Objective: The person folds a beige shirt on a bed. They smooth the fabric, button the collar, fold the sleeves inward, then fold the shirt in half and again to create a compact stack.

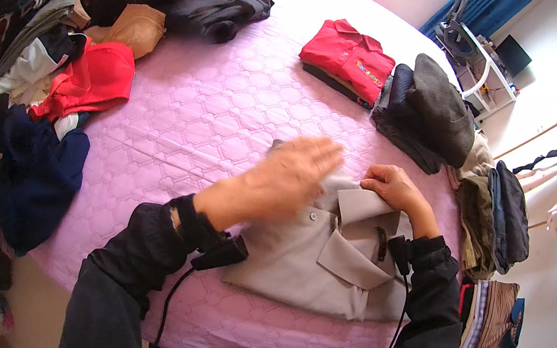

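Observation:
A grey-beige collared shirt [296, 265] lies partly folded before me, its collar turned to the right and one button showing. My left hand [283, 180], blurred, is over the shirt's far edge with its fingers stretched out together; whether it touches the cloth I cannot tell. Beside the collar, my right hand [392, 187] pinches the shirt's far edge between thumb and fingers. Both wrists carry black devices with cables.
The bed bears a pink quilted cover [200, 111]. Loose clothes heap at the left, with a red garment [101, 75] and a navy garment [37, 178]. Beyond the shirt lie a folded red polo shirt [350, 56] and dark folded clothes [432, 111]. More folded trousers [506, 217] sit at right.

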Demonstrator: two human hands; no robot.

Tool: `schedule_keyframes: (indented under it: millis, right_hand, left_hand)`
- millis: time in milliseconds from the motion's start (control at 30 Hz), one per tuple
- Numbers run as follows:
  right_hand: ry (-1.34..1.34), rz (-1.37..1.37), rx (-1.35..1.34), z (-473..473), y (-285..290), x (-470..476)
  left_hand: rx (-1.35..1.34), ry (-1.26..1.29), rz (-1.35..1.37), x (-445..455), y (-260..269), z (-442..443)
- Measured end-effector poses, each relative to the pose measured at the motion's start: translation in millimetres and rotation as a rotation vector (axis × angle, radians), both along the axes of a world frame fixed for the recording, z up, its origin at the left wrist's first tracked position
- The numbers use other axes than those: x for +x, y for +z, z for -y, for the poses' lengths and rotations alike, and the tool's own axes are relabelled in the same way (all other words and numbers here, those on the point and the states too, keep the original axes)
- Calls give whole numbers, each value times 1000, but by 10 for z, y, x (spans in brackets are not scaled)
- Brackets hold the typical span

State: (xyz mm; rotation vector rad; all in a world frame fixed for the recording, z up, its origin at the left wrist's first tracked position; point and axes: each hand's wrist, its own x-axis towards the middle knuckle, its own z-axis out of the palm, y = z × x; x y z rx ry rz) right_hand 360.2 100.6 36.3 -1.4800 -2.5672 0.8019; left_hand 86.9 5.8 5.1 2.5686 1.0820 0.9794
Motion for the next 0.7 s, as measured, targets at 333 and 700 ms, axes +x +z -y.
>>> schedule_keyframes:
  millis: [333,700]
  right_hand:
    - [17,41,14,-6,-17,21]
    - [-80,34,449,333,206,-65]
  left_hand:
    - [-180,113,-470,135,-175,309]
    - [-247,112,-546,104,-50,288]
